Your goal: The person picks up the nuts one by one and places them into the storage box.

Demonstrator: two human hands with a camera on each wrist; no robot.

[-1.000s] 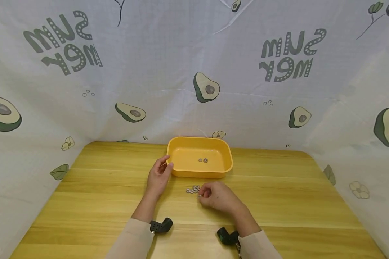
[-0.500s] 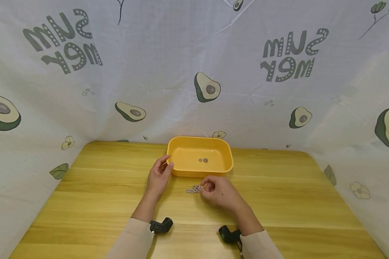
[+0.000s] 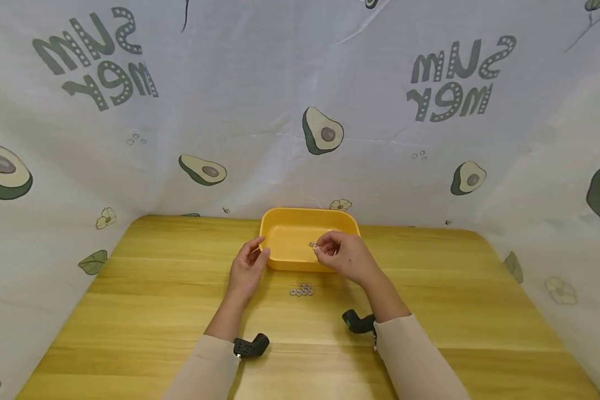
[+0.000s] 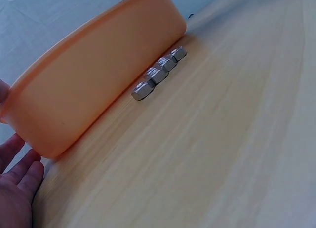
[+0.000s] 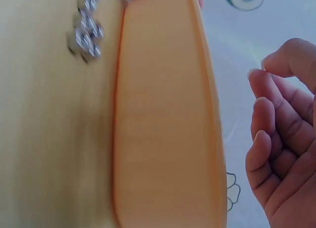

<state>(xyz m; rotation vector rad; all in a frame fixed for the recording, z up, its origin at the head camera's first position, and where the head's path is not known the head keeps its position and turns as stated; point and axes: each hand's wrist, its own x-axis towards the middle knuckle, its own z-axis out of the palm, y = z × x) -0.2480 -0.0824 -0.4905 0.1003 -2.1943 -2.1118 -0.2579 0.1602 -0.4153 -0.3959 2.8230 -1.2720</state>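
My right hand (image 3: 347, 256) pinches a small metal nut (image 3: 316, 248) between thumb and index finger above the yellow plastic tray (image 3: 287, 266). Another nut (image 3: 311, 244) shows inside the tray, just beyond those fingertips; the hand hides part of the tray floor. In the right wrist view the thumb and index finger meet, and the held nut cannot be made out. My left hand (image 3: 247, 272) holds the tray's left front corner, with fingers and thumb at the rim and outer wall. Several nuts (image 3: 302, 290) sit in two short rows on the table before the tray.
The wooden table (image 3: 170, 311) bears the tray near its back edge. Behind it hangs a white cloth (image 3: 260, 100) printed with avocados and letters. Black wrist cameras (image 3: 252, 345) are strapped at both cuffs.
My right hand has lifted a nut from beside the rows on the table and carried it forward over the tray. The left hand stays at the tray's corner. The head view has shifted slightly.
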